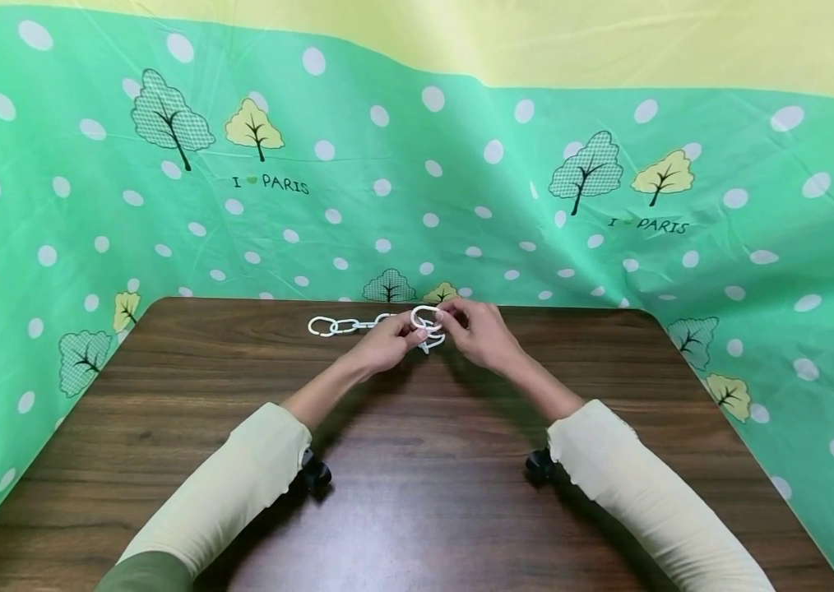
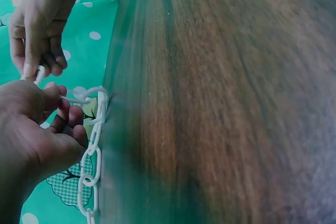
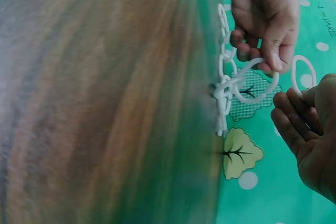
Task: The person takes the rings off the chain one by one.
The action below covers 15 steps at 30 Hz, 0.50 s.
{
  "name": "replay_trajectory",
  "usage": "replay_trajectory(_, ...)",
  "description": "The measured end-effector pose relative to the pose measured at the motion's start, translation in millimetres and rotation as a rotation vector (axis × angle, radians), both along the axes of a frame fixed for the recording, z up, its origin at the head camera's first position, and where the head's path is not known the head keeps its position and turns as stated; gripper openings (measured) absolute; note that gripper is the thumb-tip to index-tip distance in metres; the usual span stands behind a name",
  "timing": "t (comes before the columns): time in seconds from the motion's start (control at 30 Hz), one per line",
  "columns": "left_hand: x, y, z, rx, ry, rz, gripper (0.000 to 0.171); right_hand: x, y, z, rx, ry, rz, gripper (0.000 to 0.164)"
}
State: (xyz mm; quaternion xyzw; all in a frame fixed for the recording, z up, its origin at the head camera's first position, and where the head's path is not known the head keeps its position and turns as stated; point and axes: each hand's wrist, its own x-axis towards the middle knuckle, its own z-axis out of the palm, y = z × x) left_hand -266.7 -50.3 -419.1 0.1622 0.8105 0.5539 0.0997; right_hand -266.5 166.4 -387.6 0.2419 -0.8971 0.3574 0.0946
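A white plastic chain (image 1: 322, 319) of oval links lies along the far edge of the wooden table. My left hand (image 1: 382, 344) pinches a link (image 3: 276, 85) at one end of it, raised above the rest, as the right wrist view shows. Between thumb and fingers, my right hand (image 1: 487, 333) holds a separate white link (image 3: 294, 74) close beside that one. In the right wrist view the two links appear apart. Fingers partly cover both links in the left wrist view, where the chain (image 2: 97, 156) trails down past my left hand.
The brown wooden table (image 1: 417, 460) ends just beyond the hands. Behind it hangs a green cloth (image 1: 358, 222) with white dots and printed trees. Black wrist mounts (image 1: 316, 474) sit beneath both cream sleeves (image 1: 224, 477).
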Motion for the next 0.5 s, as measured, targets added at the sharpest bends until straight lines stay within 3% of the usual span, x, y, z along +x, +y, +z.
replay_trajectory(0.1, 1.1, -2.2, -0.4, -0.029, 0.043, -0.003, 0.016, -0.8, 2.8, 3.9, -0.012, 0.005, -0.015, 0.019)
replay_trajectory(0.27, 2.4, -7.4, -1.1, -0.095, 0.131, 0.057, 0.017, -3.4, 15.9, 6.5, -0.014, -0.033, -0.051, 0.021)
replay_trajectory(0.5, 2.7, -10.5, 1.8, -0.101, 0.128, 0.082, 0.019, -1.5, 39.0, 3.7, 0.037, -0.107, -0.07, 0.025)
